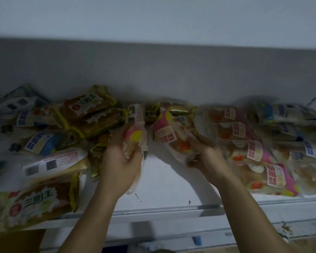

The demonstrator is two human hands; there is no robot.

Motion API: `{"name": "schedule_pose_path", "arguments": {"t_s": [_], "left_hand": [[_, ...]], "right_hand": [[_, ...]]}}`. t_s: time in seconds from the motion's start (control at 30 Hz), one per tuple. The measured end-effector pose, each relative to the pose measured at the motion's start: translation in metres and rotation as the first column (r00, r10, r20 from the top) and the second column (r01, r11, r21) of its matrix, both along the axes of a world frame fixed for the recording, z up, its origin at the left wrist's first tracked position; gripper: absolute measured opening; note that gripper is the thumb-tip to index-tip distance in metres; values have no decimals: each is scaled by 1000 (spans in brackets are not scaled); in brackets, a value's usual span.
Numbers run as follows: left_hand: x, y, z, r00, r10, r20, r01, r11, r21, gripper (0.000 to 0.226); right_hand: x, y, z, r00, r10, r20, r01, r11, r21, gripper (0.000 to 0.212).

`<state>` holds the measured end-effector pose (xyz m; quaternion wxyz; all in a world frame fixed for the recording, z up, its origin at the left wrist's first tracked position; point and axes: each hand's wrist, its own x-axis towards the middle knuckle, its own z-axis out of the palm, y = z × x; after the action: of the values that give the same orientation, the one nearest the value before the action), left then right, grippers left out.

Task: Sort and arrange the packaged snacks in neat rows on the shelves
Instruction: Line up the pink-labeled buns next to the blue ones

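Observation:
Both my hands work at the middle of a white shelf (164,181). My left hand (121,167) grips a pink-and-yellow snack pack (136,132) standing nearly upright. My right hand (207,157) grips a second pink-and-yellow pack (171,136) by its lower end, tilted to the left. A row of matching pink packs (254,148) lies overlapping just right of my right hand. Yellow-edged bread packs (91,114) are heaped behind and left of my left hand.
Blue-labelled packs lie at the far right (299,128) and at the left (42,143). A large yellow-edged pack (35,203) overhangs the front left edge. The grey back wall (153,73) closes the shelf behind. The shelf's front lip (171,210) runs under my forearms.

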<state>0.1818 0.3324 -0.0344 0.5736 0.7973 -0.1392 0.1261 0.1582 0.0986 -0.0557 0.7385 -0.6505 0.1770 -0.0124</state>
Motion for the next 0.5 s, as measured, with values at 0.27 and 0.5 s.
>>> {"name": "schedule_pose_path", "arguments": {"t_s": [0.27, 0.5], "left_hand": [[2, -12, -6, 986, -135, -99, 134, 991, -14, 110], [1, -33, -12, 774, -512, -371, 231, 775, -587, 84]], "right_hand": [[-8, 3, 14, 996, -43, -73, 59, 972, 227, 36], [-1, 32, 2, 981, 162, -103, -128, 951, 280, 36]]}}
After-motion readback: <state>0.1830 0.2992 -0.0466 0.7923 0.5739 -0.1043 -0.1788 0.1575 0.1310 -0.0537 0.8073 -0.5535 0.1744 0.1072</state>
